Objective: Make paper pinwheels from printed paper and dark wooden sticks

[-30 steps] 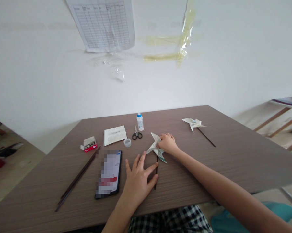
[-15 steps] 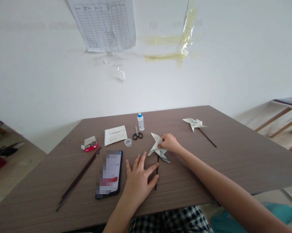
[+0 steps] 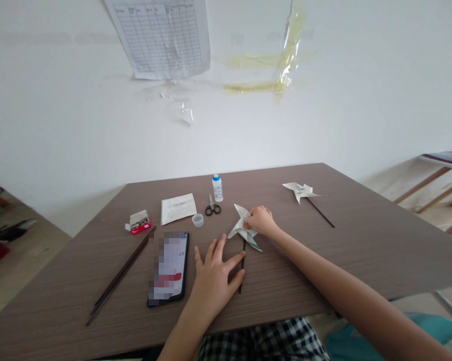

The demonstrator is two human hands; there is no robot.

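Note:
A printed-paper pinwheel (image 3: 242, 233) on a dark stick (image 3: 243, 260) lies on the table in front of me. My right hand (image 3: 260, 220) has its fingers curled over the pinwheel's upper right blade, closed on the paper; its fingertips are partly hidden. My left hand (image 3: 216, 273) rests palm down with fingers spread, just left of the stick. Its thumb and index fingertip reach the stick, holding nothing. Close by on the left lies a phone (image 3: 171, 271) with its screen lit and partly blurred.
Behind the hands are black-handled scissors (image 3: 212, 209), a blue-capped bottle (image 3: 217, 188), a small clear cup (image 3: 197, 220) and a paper stack (image 3: 179, 208). A small red-and-white box (image 3: 139, 222) and dark sticks (image 3: 122, 274) lie left. Another pinwheel (image 3: 301, 191) lies back right.
Almost nothing differs. Both hands and the pinwheel keep their places; the view has shifted very slightly.

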